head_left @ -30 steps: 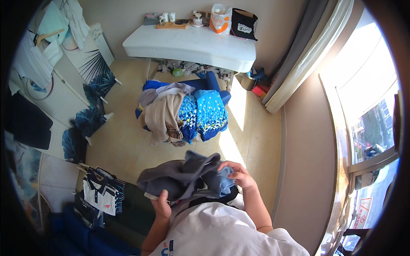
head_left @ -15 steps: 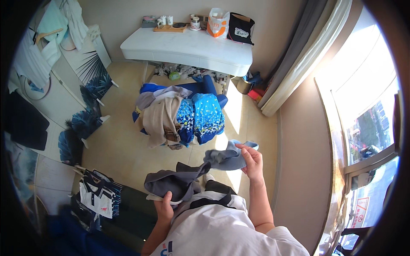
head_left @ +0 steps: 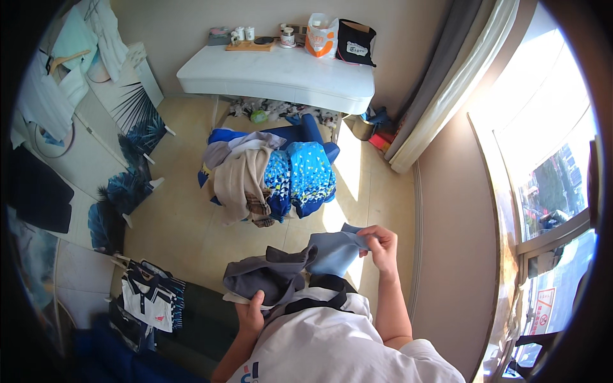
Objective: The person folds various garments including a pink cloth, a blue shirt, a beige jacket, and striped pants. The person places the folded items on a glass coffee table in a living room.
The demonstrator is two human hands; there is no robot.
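My left hand (head_left: 251, 313) is closed on a bunched dark grey garment (head_left: 268, 281), thumb on top, in front of my waist. A pale edge of cloth shows beneath that bundle. To the right, my right hand (head_left: 382, 249) pinches the upper corner of blue-grey cloth (head_left: 333, 253), which hangs down from the fingers. The two cloths meet in the middle; whether they are one garment I cannot tell. Beyond my hands, a blue chair (head_left: 311, 127) is heaped with clothes, among them a beige knit (head_left: 239, 182) and a blue patterned garment (head_left: 310, 175).
A white desk (head_left: 274, 76) with jars and two bags stands against the far wall. White panels with dark leaf patterns (head_left: 131, 182) line the left side. Shirts on hangers (head_left: 148, 297) lie at lower left. Curtains (head_left: 447, 83) and a bright window (head_left: 555, 172) are on the right.
The blue-grey cloth now hangs flatter and lower, its ribbed edge turned from view. My right hand has moved slightly down and right. The left hand with the dark grey garment has shifted slightly right.
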